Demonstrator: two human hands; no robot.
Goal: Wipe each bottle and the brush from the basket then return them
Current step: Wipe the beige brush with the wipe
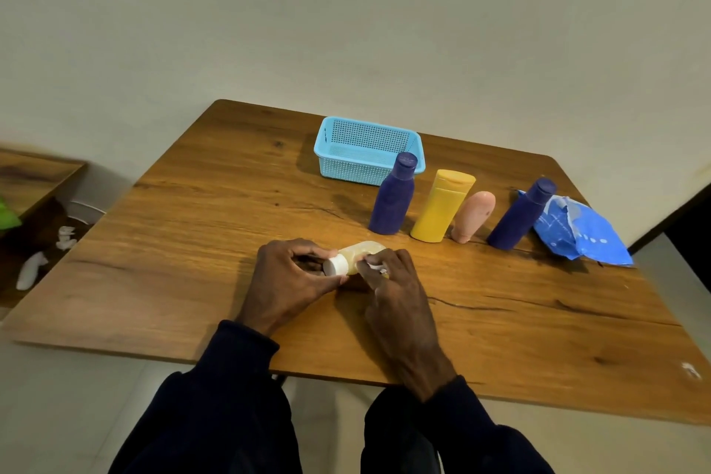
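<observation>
- Position: pale bottle [361, 252] lies on its side near the middle of the tabletop's [192, 242] front edge; basket [358, 169] sits well apart, near the far edge
- Grip: left hand [292, 281] curls finger and thumb round the white cap [335, 265]; right hand [396, 289] pinches a small white wipe [375, 267] against the bottle's body
- Handling, judged: small, light, thin-walled, probably yields to a squeeze; smooth and round, so apt to slip or roll; the stiff cap and neck look the safest hold

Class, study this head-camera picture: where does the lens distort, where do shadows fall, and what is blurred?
Head view: wide-angle distortion warps the table edges and tips the rightmost blue bottle outward; soft shadows fall left of the basket; the shelf at far left is smeared; no glare.
</observation>
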